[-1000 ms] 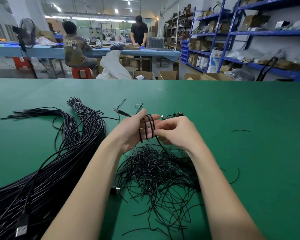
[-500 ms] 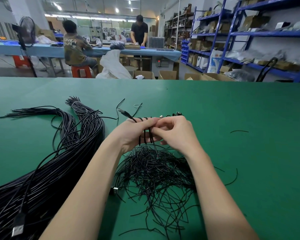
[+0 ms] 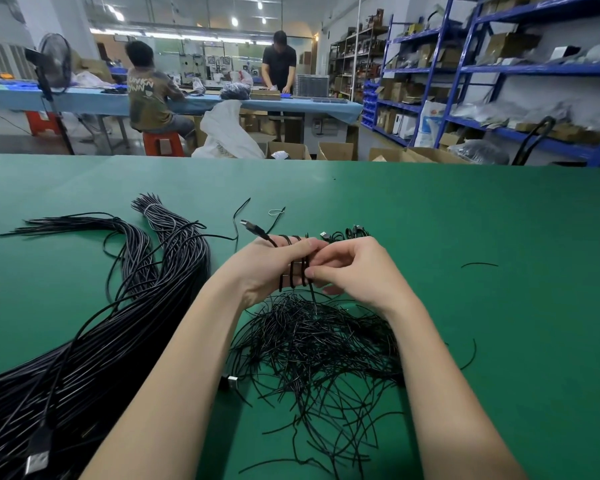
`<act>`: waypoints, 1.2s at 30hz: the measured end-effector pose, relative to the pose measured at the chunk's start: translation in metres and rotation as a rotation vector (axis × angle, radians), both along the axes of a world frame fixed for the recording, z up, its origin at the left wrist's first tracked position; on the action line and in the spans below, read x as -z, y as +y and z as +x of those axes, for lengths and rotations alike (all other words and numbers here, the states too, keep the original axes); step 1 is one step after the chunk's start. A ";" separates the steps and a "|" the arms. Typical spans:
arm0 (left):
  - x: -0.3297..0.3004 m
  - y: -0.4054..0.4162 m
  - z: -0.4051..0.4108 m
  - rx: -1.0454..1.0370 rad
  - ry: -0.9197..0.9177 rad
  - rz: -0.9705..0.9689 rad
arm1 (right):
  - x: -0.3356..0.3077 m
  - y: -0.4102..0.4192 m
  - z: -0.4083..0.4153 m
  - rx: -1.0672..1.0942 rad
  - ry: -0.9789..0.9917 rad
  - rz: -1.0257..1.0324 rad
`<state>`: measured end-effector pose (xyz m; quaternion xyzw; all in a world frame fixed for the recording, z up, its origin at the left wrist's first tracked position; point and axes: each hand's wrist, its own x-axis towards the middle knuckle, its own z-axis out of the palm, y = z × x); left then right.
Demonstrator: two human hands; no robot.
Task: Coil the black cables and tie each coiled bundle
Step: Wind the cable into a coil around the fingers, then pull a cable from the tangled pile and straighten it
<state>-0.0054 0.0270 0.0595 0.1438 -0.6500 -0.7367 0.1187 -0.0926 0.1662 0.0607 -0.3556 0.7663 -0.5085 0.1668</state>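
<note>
A black cable [image 3: 293, 271] is wound in several loops round the fingers of my left hand [image 3: 274, 268]; its plug end [image 3: 253, 228] sticks out to the upper left. My right hand [image 3: 350, 270] is curled against the coil and pinches a thin black tie wire [image 3: 313, 296] at the loops. Under both hands lies a loose heap of short black tie wires [image 3: 319, 344]. A thick bundle of long black cables [image 3: 94, 341] runs from the lower left corner up to the far left of the green table [image 3: 465, 237].
A few coiled cables [image 3: 347, 233] lie just beyond my hands. A stray tie wire [image 3: 478, 265] lies to the right, and a USB plug [image 3: 232, 382] sits by my left forearm. Beyond the table's far edge are two people at a blue bench, boxes and blue shelves.
My right hand has closed in on the coil and now pinches a tie wire at the loops. The plug end has shifted slightly up and left.
</note>
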 end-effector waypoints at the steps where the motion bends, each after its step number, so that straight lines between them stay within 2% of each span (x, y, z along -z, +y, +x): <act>1: 0.001 0.001 -0.001 0.000 -0.001 -0.004 | -0.003 0.002 -0.001 0.006 0.031 0.043; 4: 0.002 0.004 0.001 0.103 -0.001 -0.006 | -0.018 0.009 -0.005 0.114 0.206 0.058; 6: 0.001 0.008 0.003 0.238 -0.023 -0.062 | -0.027 0.013 -0.005 0.069 0.292 0.019; 9: -0.001 0.017 0.005 0.400 -0.043 -0.168 | -0.028 0.007 0.006 -0.192 0.228 0.024; 13: -0.003 0.019 0.009 0.521 -0.039 -0.128 | -0.016 -0.004 0.002 -0.059 0.129 -0.101; 19: -0.002 0.017 0.004 0.413 -0.026 -0.088 | -0.003 -0.005 -0.007 0.143 -0.048 -0.180; 23: 0.001 0.017 -0.001 0.373 -0.040 0.029 | -0.002 -0.009 -0.008 0.175 -0.167 -0.227; 26: 0.002 0.018 -0.003 0.330 -0.047 0.014 | 0.000 -0.010 -0.008 0.185 -0.228 -0.260; 28: 0.001 0.017 -0.005 0.257 -0.039 -0.019 | 0.000 -0.009 -0.010 0.187 -0.229 -0.263; 33: -0.004 0.012 -0.005 0.072 0.067 0.077 | -0.001 0.000 -0.016 0.105 -0.203 -0.220; 36: -0.006 0.014 -0.006 0.054 0.076 0.051 | -0.001 0.001 -0.014 0.021 -0.300 -0.293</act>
